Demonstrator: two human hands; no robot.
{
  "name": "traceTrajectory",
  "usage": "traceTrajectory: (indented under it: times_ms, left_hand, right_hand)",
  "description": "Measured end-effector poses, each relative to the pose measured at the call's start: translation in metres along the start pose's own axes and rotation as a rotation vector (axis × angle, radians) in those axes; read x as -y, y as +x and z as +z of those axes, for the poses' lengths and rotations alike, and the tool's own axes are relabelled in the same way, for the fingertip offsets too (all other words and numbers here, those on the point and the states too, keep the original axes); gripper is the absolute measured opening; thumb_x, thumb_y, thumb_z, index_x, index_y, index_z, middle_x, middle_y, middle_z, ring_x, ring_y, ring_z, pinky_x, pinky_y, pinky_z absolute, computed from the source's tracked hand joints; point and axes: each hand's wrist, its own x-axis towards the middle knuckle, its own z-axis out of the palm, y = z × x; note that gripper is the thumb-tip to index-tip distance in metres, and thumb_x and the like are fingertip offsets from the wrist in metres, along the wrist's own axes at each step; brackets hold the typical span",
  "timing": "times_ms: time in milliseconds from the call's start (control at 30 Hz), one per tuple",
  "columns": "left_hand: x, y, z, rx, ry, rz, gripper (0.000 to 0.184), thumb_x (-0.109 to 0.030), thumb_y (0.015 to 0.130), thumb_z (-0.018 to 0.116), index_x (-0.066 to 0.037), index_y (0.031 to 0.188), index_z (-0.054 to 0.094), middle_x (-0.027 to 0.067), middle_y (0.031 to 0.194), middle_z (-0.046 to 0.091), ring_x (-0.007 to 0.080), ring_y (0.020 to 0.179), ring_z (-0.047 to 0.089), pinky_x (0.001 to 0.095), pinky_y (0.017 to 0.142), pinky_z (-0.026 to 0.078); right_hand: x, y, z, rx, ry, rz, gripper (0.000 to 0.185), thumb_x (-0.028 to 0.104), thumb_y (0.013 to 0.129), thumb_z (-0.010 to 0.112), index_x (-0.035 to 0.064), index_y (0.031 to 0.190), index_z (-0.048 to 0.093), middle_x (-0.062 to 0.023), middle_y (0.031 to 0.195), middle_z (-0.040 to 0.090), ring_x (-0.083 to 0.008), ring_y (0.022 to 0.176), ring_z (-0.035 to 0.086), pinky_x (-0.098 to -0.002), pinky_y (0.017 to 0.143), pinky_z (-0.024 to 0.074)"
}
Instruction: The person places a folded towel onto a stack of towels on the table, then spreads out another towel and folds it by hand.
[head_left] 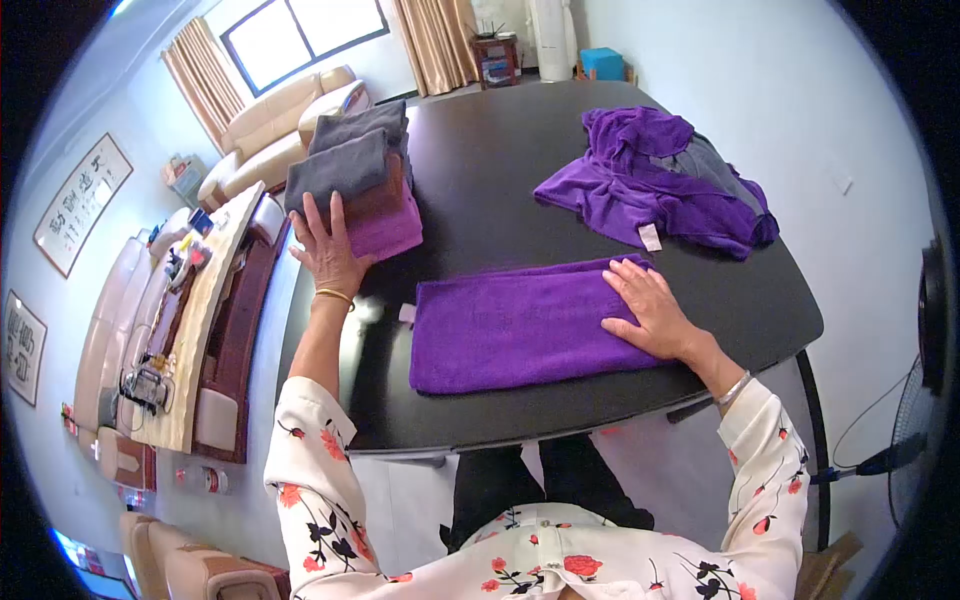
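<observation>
A purple towel, folded into a long rectangle, lies flat near the front edge of the dark table. My right hand rests on its right end, palm down with fingers spread. At the left, my left hand touches the front of a stack of folded towels, its fingers apart. Grey towels top that stack, with a brown towel and a pinkish-purple towel below. A crumpled heap of purple cloths with a grey one among them lies at the back right.
The dark table has a rounded right corner. Left of it stands a long wooden tea table with items on it. A black fan is at the right. Beige sofas and a blue box are farther back.
</observation>
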Motion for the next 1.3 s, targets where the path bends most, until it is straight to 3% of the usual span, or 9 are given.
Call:
traceTrajectory:
  times_ms: [133,300,400,800,1000,1100,1300]
  left_hand:
    - [0.008,0.017,0.025,0.067,-0.002,0.027,0.132,-0.034,0.041,0.092,-0.022,0.147,0.015,0.0144,0.153,0.007,0.0457,0.139,0.011,0.0678,0.099,0.034]
    - [0.022,0.032,0.052,-0.068,-0.013,0.132,0.134,-0.034,0.040,0.092,-0.017,0.147,0.015,0.0164,0.152,0.010,0.0494,0.135,0.017,0.0521,0.103,0.042]
    - [0.021,0.043,0.061,-0.004,0.004,0.090,0.134,-0.033,0.040,0.093,-0.017,0.147,0.013,0.0168,0.151,0.010,0.0505,0.134,0.017,0.0500,0.104,0.042]
    - [0.023,0.096,0.105,0.050,-0.014,0.049,0.131,-0.021,0.045,0.091,-0.018,0.147,0.010,0.0162,0.152,0.008,0.0497,0.132,0.022,0.0499,0.099,0.046]
    - [0.011,0.102,0.111,0.077,-0.014,-0.020,0.132,-0.023,0.044,0.092,-0.020,0.148,0.010,0.0158,0.152,0.008,0.0468,0.125,0.032,0.0483,0.090,0.053]
    - [0.006,0.105,0.110,0.129,-0.017,-0.056,0.133,-0.026,0.044,0.092,-0.019,0.148,0.009,0.0154,0.151,0.008,0.0491,0.123,0.033,0.0495,0.095,0.049]
    - [-0.012,0.110,0.108,0.155,0.014,-0.100,0.132,-0.023,0.046,0.091,-0.021,0.148,0.007,0.0153,0.152,0.007,0.0470,0.121,0.036,0.0485,0.092,0.052]
  right_hand:
    - [0.003,0.000,-0.002,0.016,0.011,0.028,0.073,0.053,0.087,0.053,0.0038,0.138,0.039,-0.0201,0.144,0.035,-0.0341,0.137,0.028,-0.0511,0.112,0.0183]
    - [0.006,-0.001,-0.004,0.014,0.005,0.027,0.072,0.052,0.086,0.054,0.0041,0.138,0.039,-0.0196,0.144,0.035,-0.0343,0.137,0.028,-0.0513,0.112,0.0186]
    - [0.006,-0.001,-0.006,0.015,0.005,0.019,0.072,0.052,0.086,0.055,0.0039,0.138,0.039,-0.0197,0.143,0.035,-0.0348,0.136,0.029,-0.0518,0.111,0.0190]
    - [0.012,0.002,-0.013,0.060,-0.002,0.040,0.072,0.052,0.086,0.055,0.0044,0.138,0.039,-0.0202,0.142,0.036,-0.0360,0.135,0.030,-0.0518,0.111,0.0193]
    - [0.013,0.003,-0.013,0.071,0.001,0.057,0.072,0.052,0.085,0.055,0.0054,0.138,0.039,-0.0197,0.144,0.034,-0.0352,0.136,0.029,-0.0512,0.112,0.0188]
    - [0.013,0.002,-0.013,0.076,0.000,0.057,0.072,0.051,0.085,0.056,0.0051,0.138,0.039,-0.0192,0.144,0.034,-0.0350,0.136,0.028,-0.0508,0.112,0.0186]
    - [0.012,0.002,-0.012,0.073,-0.003,0.053,0.073,0.052,0.085,0.056,0.0042,0.138,0.039,-0.0187,0.144,0.034,-0.0343,0.137,0.028,-0.0505,0.112,0.0183]
